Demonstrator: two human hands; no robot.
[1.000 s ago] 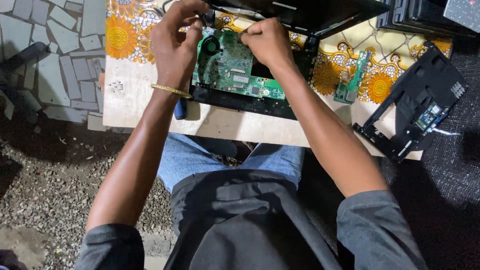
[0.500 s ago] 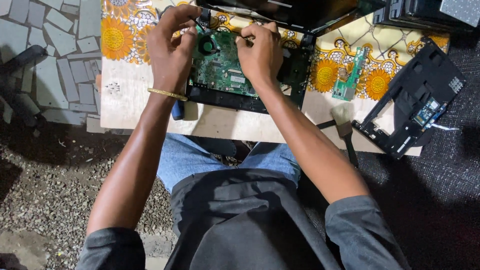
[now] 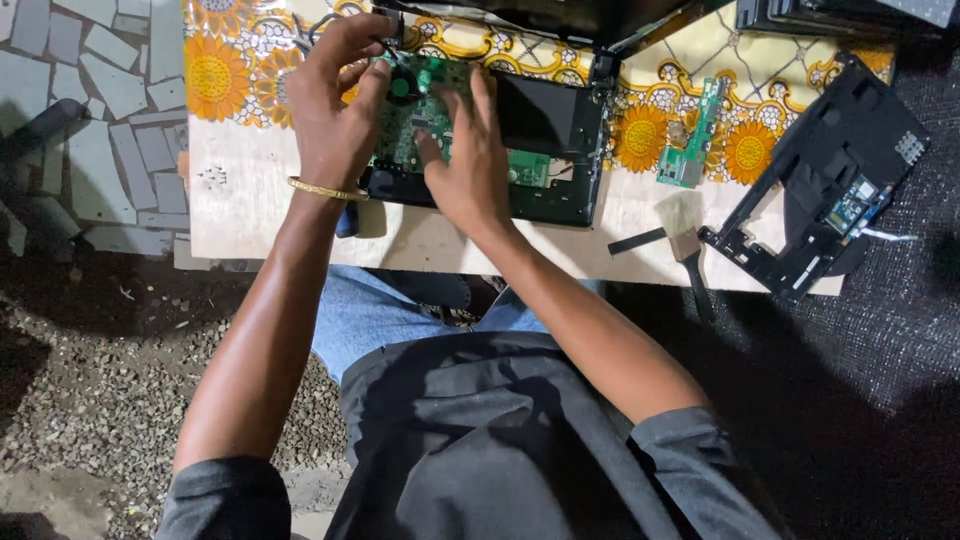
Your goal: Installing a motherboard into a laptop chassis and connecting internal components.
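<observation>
**Both hands on the opened laptop's board**

The green circuit board (image 3: 425, 125) sits in the opened laptop base (image 3: 540, 150) near the desk's (image 3: 250, 200) far-left corner. The left hand (image 3: 335, 110) pinches something unclear at the board's top; the right hand (image 3: 470, 165) lies flat, fingers spread. Lifting the board likely needs gentle, even force.

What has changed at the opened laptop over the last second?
The right hand slid left, from the board's right part onto the green circuit board, fingers spread flat, uncovering the dark panel beside it. The left hand stayed at the board's top-left corner. The brush and loose small board lie unmoved.
</observation>
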